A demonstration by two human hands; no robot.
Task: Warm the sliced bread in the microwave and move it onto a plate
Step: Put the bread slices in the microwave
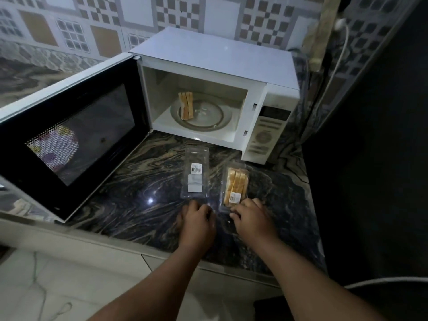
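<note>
I am standing at the marbled countertop (143, 181) with the white microwave (222, 72) at twelve o'clock, its door (71, 133) swinging wide open toward nine o'clock. Inside, a few bread slices (186, 105) are sitting on edge on the left part of the glass turntable (208, 121). An empty clear plastic bread pack (195, 172) is lying in front of the oven, and just beside it at three o'clock a second clear pack (235, 186) is holding more slices. My left hand (196, 221) is resting by the near end of the empty pack, fingers curled, though I cannot tell whether they are gripping it. My right hand (252, 216) is touching the near end of the filled pack, fingers bent over its edge.
</note>
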